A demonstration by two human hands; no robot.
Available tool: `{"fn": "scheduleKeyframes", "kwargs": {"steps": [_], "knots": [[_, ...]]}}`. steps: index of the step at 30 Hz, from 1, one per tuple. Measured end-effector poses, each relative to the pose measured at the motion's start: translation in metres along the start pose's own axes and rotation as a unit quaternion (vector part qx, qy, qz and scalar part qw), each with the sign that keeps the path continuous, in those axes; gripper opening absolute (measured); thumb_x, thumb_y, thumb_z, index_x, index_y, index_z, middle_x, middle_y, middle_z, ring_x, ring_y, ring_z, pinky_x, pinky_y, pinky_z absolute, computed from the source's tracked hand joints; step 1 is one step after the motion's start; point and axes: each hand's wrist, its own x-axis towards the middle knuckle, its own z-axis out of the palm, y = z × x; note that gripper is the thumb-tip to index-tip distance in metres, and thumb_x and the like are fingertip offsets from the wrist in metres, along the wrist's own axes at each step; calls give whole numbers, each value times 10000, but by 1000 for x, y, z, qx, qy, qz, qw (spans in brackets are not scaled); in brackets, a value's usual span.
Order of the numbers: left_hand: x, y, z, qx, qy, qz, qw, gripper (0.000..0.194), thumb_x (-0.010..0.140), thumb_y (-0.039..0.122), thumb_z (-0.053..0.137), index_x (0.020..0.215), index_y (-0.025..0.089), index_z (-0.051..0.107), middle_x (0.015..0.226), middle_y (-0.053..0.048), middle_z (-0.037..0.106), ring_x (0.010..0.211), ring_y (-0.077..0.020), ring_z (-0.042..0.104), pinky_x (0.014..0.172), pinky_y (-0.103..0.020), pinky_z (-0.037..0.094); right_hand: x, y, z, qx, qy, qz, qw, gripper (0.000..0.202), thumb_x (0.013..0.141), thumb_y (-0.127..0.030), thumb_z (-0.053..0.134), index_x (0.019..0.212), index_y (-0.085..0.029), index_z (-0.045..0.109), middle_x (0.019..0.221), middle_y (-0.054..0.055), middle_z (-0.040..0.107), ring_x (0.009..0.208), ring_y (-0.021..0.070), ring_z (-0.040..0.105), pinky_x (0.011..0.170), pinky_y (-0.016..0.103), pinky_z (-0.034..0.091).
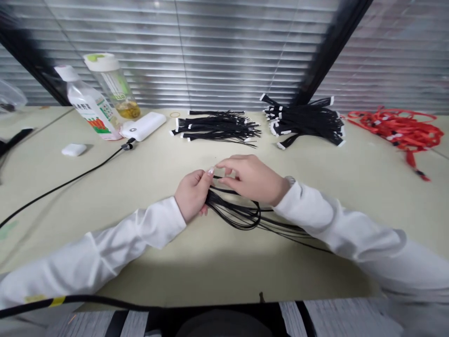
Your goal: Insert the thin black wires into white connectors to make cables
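Observation:
My left hand (193, 193) is closed round a bundle of thin black cables (235, 211), thumb on top. From the grip, the cables curve into a loop and trail to the right, passing under my right sleeve. Just right of the left thumb, my right hand (250, 178) hovers over the upper strands. Its thumb and index finger are apart, with a gap between them; no cable is plainly pinched there. The cable ends inside my left hand are hidden.
Black cables with white connectors lie in one pile (217, 126) and a thicker pile (305, 122) at the back. Red cables (400, 128) lie right. At left are a drink bottle (91, 107), a tea bottle (114, 86), a white power bank (145, 126), and a white case (74, 150).

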Motion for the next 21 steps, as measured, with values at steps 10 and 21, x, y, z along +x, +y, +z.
{"fn": "scheduleKeyframes", "kwargs": {"steps": [10, 21], "knots": [[-6, -6, 5, -39, 12, 44, 998, 448, 833, 605, 363, 693, 185, 428, 424, 74, 420, 209, -64, 377, 205, -158, 257, -39, 16, -13, 20, -8, 43, 999, 184, 853, -244, 490, 907, -221, 664, 822, -10, 694, 708, 121, 616, 652, 239, 455], [-16, -7, 9, -54, -2, 52, 997, 411, 840, 582, 378, 711, 195, 435, 422, 89, 419, 210, -64, 388, 201, -161, 293, -55, 16, -11, -155, 45, -77, 984, 287, 834, -315, 541, 597, -170, 611, 694, 39, 562, 724, 161, 522, 886, 411, 376]]}}
